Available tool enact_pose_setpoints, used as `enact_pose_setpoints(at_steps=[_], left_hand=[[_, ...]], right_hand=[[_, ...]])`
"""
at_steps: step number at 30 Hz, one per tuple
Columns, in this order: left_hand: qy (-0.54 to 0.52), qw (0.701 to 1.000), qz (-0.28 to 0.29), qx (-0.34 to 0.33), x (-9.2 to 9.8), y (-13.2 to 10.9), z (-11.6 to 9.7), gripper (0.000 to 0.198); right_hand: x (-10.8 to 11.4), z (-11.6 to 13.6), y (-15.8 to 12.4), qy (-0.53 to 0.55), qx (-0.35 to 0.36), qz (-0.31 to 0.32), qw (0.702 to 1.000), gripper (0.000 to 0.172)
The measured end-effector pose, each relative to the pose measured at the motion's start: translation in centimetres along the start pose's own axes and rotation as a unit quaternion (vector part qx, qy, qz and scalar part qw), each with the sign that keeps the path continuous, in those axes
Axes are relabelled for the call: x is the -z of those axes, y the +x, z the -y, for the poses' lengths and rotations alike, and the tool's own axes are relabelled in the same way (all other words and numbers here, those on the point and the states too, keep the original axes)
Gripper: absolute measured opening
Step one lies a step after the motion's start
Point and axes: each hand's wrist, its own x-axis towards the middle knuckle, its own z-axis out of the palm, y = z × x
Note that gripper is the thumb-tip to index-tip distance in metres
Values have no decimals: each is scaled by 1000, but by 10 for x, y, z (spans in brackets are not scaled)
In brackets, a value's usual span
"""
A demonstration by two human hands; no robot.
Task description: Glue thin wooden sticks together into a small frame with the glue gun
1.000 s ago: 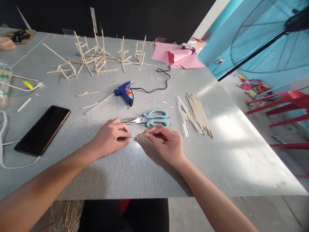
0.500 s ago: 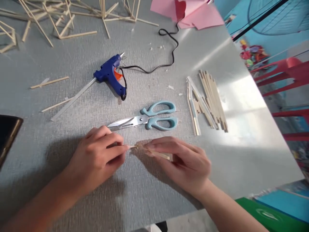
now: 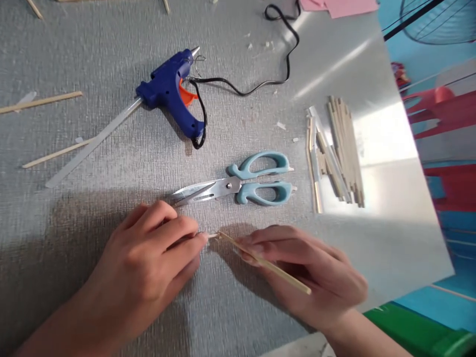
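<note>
Between thumb and fingers, my right hand [image 3: 308,267] pinches a thin wooden stick [image 3: 284,275], slanted with its lower end toward me. My left hand [image 3: 159,258] is closed on a second thin stick [image 3: 213,236], of which only a short pale tip shows past the fingertips. The two tips meet or nearly meet between my hands; whether they are joined I cannot tell. Just beyond the hands lie scissors [image 3: 232,186] with light blue handles, blades slightly apart and pointing left. Farther back rests a blue glue gun [image 3: 171,89] with an orange trigger and a clear glue stick [image 3: 92,144] in its rear.
A bundle of wooden sticks [image 3: 345,148] and clear glue sticks [image 3: 316,163] lie on the right. Two loose sticks [image 3: 44,101] are at the left. The black cord [image 3: 256,89] runs to pink paper [image 3: 349,6] at the back. A green container [image 3: 416,329] stands beyond the table's right edge.
The view has moved closer to the table, so the stick structures at the back are mostly out of frame. The stick in my right hand has swung and now shows along its length.
</note>
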Motion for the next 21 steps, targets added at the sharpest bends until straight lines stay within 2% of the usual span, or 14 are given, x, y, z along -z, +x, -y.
enact_pose_setpoints(at_steps=[4, 13, 21], left_hand=[[-4, 1000, 3, -1, 1, 1, 0, 16], [26, 999, 12, -15, 3, -1, 0, 17], [37, 999, 9, -16, 2, -1, 0, 17]], right_hand=[[2, 1, 0, -10, 3, 7, 1000, 36], [19, 5, 6, -21, 8, 113, 993, 34], [23, 7, 7, -47, 2, 139, 989, 30]])
